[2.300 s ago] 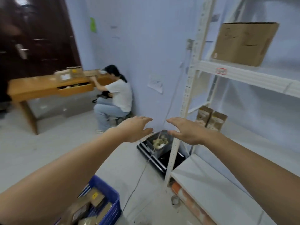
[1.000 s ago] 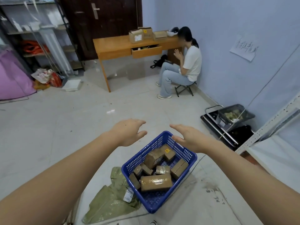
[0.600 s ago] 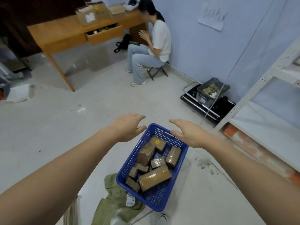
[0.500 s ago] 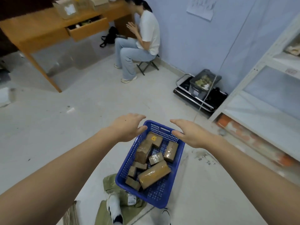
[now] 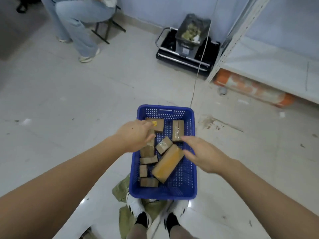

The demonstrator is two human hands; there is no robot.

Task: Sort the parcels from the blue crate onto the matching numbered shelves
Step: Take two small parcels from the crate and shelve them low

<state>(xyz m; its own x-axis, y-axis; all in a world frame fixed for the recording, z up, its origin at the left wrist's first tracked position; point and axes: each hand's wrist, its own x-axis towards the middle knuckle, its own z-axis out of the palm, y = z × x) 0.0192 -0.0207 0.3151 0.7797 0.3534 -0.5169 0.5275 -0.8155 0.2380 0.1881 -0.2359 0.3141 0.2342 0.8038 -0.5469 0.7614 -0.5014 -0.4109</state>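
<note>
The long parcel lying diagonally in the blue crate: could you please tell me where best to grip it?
Probably across the middle of the long parcel, from above with the right hand, pinching its two long sides. It lies flat, top exposed; smaller parcels crowd its left.

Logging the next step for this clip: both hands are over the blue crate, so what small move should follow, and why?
Probably lower the left hand and close it on the upright parcel under its fingers. Both hands look open and empty; the right hand hovers by the long parcel. The blue crate holds several parcels to sort, and the left one is nearest a grip.
</note>
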